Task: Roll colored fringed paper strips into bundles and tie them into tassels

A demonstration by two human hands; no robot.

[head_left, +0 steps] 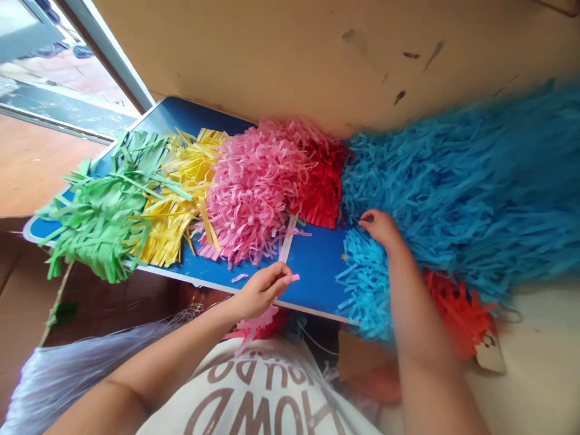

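My left hand (263, 289) is above the front edge of the blue table (312, 257), thumb and forefinger closed on a small pink paper strip (295, 278). My right hand (379, 227) is held over the blue fringed paper (369, 284), its fingertips pinched together; what they hold, if anything, cannot be made out. Left of that hand lies a red fringed paper bundle (322, 187). A fluffy pink bundle (258, 187) covers the middle of the table, beyond my left hand. Some pink fringe also hangs in front of my shirt, partly hidden by my left hand.
Yellow fringe (170, 223) and green fringe (102, 211) lie further left, the green overhanging the edge. A large blue fringe mass (462, 187) fills the right. Orange-red fringe (462, 308) sits below it. White strands (90, 368) hang lower left. A wall (317, 54) stands behind.
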